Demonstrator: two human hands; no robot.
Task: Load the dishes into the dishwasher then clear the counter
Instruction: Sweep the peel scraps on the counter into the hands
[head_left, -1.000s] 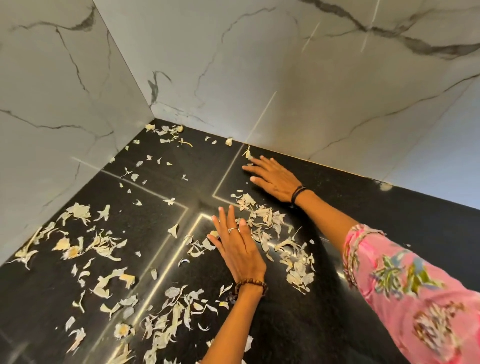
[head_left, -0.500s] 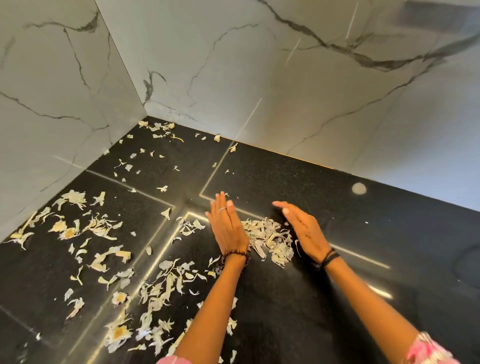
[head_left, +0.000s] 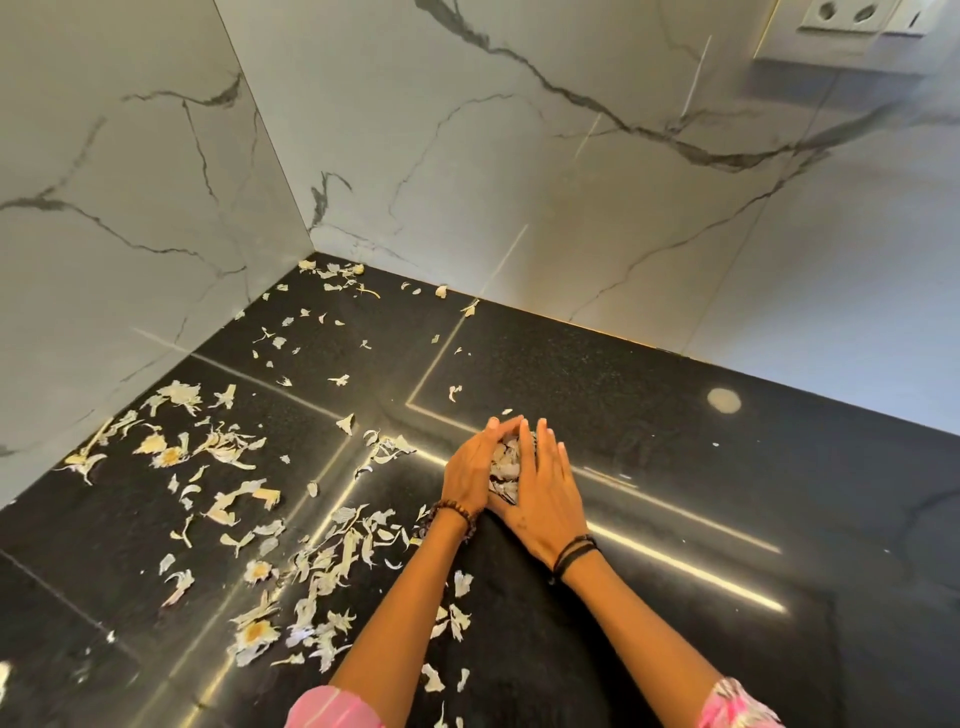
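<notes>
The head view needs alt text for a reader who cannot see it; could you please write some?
Two hands, left hand and right hand, cup a small pile of peels between them on a black counter. More peels lie scattered to the left, up to the corner of the marble wall.

Two hands, the left hand (head_left: 470, 467) and the right hand (head_left: 545, 493), meet on one black worktop (head_left: 675, 467), with one small heap of peels (head_left: 505, 470) cupped between them. Each wrist carries bracelets: one beaded bracelet (head_left: 457, 514) on the left, thin black bands (head_left: 574, 551) on the right. Loose scattered peels (head_left: 218, 457), too many to count, cover the worktop's left half and far corner. One wall socket plate (head_left: 841, 15) shows two outlets.
</notes>
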